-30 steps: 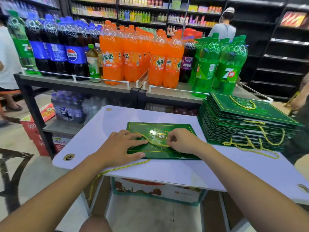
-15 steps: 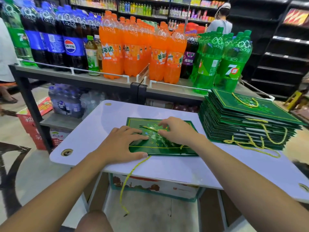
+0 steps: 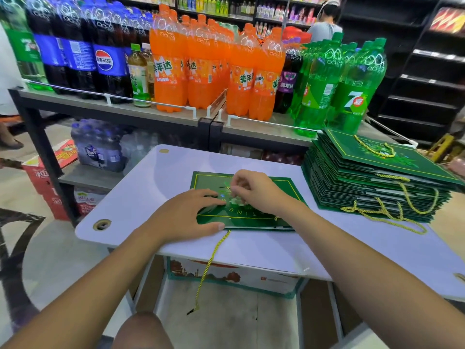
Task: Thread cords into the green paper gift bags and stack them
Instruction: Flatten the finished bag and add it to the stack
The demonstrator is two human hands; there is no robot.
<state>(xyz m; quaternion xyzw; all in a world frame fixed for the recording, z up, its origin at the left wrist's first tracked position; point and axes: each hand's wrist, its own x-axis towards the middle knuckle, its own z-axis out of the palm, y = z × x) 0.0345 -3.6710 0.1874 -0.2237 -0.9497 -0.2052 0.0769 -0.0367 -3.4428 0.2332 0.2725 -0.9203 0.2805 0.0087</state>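
Your left hand (image 3: 186, 215) presses flat on the green bag (image 3: 281, 190) lying on the white table (image 3: 151, 192). Your right hand (image 3: 254, 195) curls its fingers at the bag's middle; blur hides any grip. The cord (image 3: 211, 260) dangles off the front edge and could slide out if tugged.

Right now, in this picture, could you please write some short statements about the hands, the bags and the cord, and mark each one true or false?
1. The left hand lies flat on the green bag. True.
2. The stack of bags sits on the left side of the table. False: it sits on the right side.
3. A yellow cord hangs over the near edge of the table. True.
4. The right hand rests on the stack. False: it is over the single bag, fingers curled.
5. The orange bottles stand on the floor. False: they stand on a shelf.
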